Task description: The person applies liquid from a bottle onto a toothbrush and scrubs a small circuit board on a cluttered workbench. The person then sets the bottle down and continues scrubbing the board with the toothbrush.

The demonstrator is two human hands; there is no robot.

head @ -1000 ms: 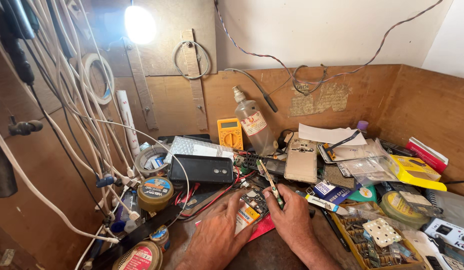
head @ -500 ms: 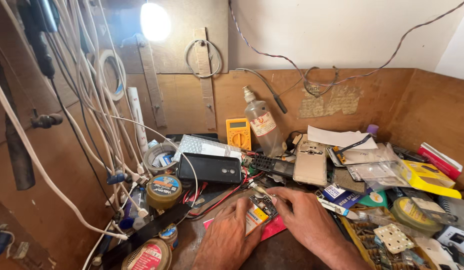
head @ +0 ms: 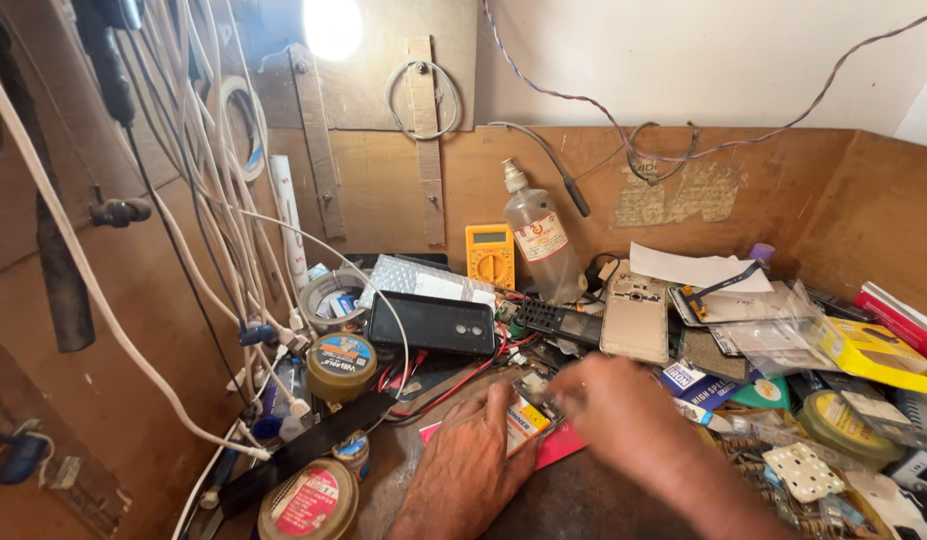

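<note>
The left hand (head: 470, 462) lies flat, fingers spread, on a small yellow packet (head: 524, 422) just in front of the black phone (head: 432, 322). The right hand (head: 623, 412) is blurred beside it; its grip I cannot tell

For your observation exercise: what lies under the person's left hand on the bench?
Under the left hand lie a small printed card and a pink sheet; the palm hides the rest.

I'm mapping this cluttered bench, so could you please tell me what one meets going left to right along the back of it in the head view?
Roll of tape → black phone → yellow multimeter → clear bottle → gold phone back → white paper → yellow box.
</note>
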